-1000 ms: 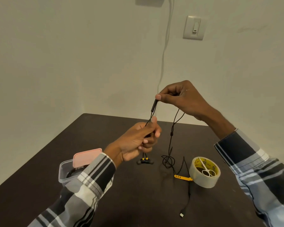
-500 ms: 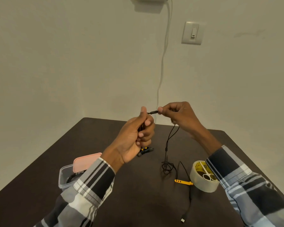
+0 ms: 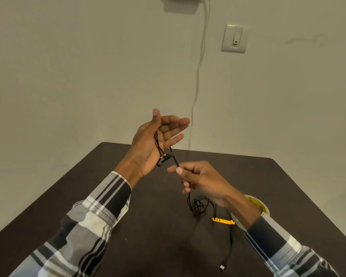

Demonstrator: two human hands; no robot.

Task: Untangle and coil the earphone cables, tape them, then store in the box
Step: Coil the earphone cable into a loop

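Left hand [image 3: 148,144] spread flat, earphone cable [image 3: 158,143] across its palm; right hand [image 3: 200,179] pinches the cable just below, best wound evenly, tangle [image 3: 200,204] beneath on table [image 3: 148,226].

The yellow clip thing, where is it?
In the head view, the yellow clip lies on the dark table at the right, between the tangled black cable and the tape roll, under the right forearm.

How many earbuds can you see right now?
2: both earbuds lie side by side at the heel of the left hand, their cable running up across its palm. No others visible.
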